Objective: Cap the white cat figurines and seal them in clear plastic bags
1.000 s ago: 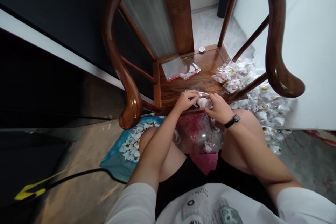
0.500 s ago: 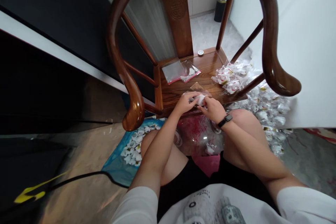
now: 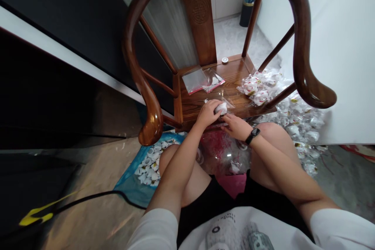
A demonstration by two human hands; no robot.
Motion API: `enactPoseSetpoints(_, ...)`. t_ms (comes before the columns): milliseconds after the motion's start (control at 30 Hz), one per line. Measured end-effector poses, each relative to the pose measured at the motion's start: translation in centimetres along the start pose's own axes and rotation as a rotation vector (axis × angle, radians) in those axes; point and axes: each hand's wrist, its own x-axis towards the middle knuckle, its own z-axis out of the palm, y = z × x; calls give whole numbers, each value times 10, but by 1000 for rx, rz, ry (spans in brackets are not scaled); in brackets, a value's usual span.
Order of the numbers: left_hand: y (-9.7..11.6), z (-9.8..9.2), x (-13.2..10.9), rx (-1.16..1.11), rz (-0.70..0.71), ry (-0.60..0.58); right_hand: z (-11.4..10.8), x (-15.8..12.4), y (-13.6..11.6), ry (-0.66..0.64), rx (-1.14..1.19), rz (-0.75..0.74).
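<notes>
A white wrapped item [image 3: 221, 108] sits inside a clear plastic bag [image 3: 225, 103] just above the front of the wooden chair seat [image 3: 190, 105]. My left hand [image 3: 207, 113] closes around the item through the plastic. Just below it, my right hand [image 3: 236, 127] appears to pinch the bag's lower edge, and a black watch circles that wrist. Further back on the seat lie flat clear bags with red edging [image 3: 202, 80], a small round lid [image 3: 225, 60], and a heap of bagged white items [image 3: 254, 88].
The chair's curved wooden arms and spindles surround the seat. A blue bag of white items [image 3: 146, 168] lies on the floor to the left, and many bagged items [image 3: 301, 125] spill on the right. Red-marked plastic [image 3: 218, 152] sits between my knees.
The bagged white item has moved up and left, further into my left hand. My right hand has dropped to the bag's lower edge, and the view has shifted slightly.
</notes>
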Motion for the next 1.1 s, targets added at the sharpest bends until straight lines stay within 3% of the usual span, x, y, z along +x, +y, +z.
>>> enactPoseSetpoints(200,1,5,0,50,-52,-41,2,-1,-1,-47,-76,-3)
enactPoseSetpoints(333,8,8,2,72,-44,1,-1,-2,-5,-87,-124,1)
enactPoseSetpoints(467,11,10,4,97,-81,48,3,1,-7,-16,-64,-61)
enactPoseSetpoints(633,2,16,8,75,-169,14,15,7,-7,14,-8,-90)
enactPoseSetpoints(900,7,15,16,89,-129,118,18,6,-11,-39,-26,-72)
enactPoseSetpoints(1100,-6,11,13,76,-153,21,14,6,-8,-6,-40,-56)
